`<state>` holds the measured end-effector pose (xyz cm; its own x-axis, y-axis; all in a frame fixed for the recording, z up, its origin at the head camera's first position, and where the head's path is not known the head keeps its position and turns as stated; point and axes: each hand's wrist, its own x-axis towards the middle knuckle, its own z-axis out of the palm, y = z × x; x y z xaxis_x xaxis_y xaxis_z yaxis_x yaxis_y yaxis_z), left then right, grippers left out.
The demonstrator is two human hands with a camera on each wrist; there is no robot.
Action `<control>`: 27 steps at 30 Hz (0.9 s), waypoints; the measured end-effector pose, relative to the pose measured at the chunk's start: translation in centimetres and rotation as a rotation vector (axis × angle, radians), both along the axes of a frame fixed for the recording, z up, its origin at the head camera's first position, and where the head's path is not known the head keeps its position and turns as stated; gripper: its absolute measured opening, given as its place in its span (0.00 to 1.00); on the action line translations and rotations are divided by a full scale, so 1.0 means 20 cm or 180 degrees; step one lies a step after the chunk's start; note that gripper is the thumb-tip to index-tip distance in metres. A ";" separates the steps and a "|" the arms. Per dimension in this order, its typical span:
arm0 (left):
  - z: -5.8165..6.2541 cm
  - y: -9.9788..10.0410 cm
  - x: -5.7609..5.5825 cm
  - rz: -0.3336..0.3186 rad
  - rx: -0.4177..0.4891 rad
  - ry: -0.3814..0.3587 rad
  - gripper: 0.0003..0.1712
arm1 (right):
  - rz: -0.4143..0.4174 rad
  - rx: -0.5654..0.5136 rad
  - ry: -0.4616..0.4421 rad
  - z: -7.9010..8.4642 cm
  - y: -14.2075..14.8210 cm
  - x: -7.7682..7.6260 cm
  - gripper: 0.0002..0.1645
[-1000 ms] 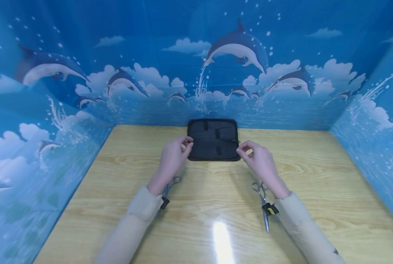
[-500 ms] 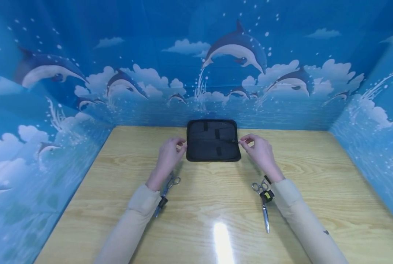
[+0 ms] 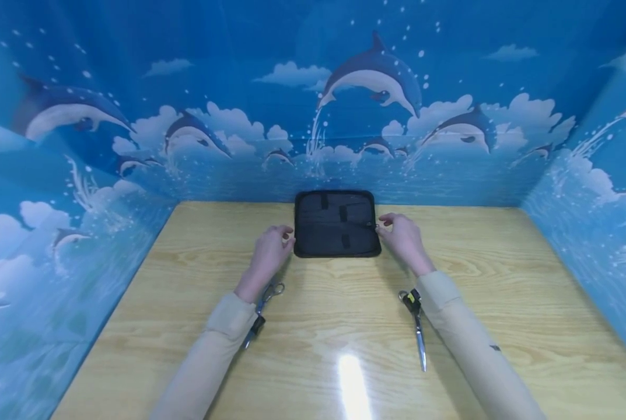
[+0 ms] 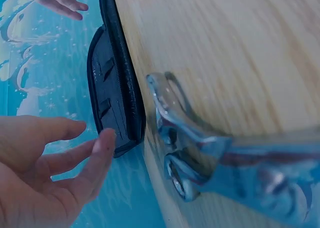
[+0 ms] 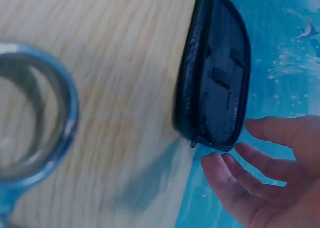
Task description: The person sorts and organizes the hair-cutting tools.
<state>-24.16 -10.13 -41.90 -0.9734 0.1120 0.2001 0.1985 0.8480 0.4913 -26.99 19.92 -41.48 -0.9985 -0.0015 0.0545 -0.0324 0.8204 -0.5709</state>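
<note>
A black zip case [image 3: 320, 240] lies spread flat at the table's back edge, its inside with elastic loops facing up. Close to its left edge is my left hand [image 3: 269, 252]; in the left wrist view its fingers [image 4: 102, 145] are loosely bent with a gap between thumb and fingertips. My right hand [image 3: 405, 242] is at the case's right edge, by the zip pull. In the right wrist view, its relaxed fingers [image 5: 217, 170] hold nothing; contact with the case is hard to tell. One pair of scissors [image 3: 261, 305] lies under the left wrist, another pair [image 3: 421, 347] beside the right cuff.
The wooden table [image 3: 339, 315] meets a blue dolphin-print backdrop [image 3: 228, 146] right behind the case. The same cloth rises at both sides. A small black block [image 3: 259, 324] at the left cuff covers part of the scissors there.
Both hands have spread from the case's edges and their pinched fingers have loosened. The right hand has slid slightly left and its cuff now covers part of the scissors' handles.
</note>
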 end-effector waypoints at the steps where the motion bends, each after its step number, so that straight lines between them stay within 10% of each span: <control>1: 0.00 0.00 0.00 -0.0012 -0.0036 -0.0030 0.18 | -0.0024 -0.0034 -0.0071 -0.01 0.00 -0.01 0.25; 17: -0.06 0.05 -0.03 -0.0277 -0.0497 -0.0717 0.27 | -0.0047 0.0048 -0.0465 -0.08 -0.02 -0.15 0.29; 27: -0.06 0.04 -0.03 -0.0347 -0.0439 -0.0754 0.23 | -0.0137 -0.0276 -0.0769 -0.09 -0.02 -0.19 0.25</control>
<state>-24.70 -9.26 -43.08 -0.9719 0.2287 -0.0558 0.1855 0.8901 0.4164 -30.82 19.51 -43.30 -0.9816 0.0356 -0.1876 0.1474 0.7657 -0.6260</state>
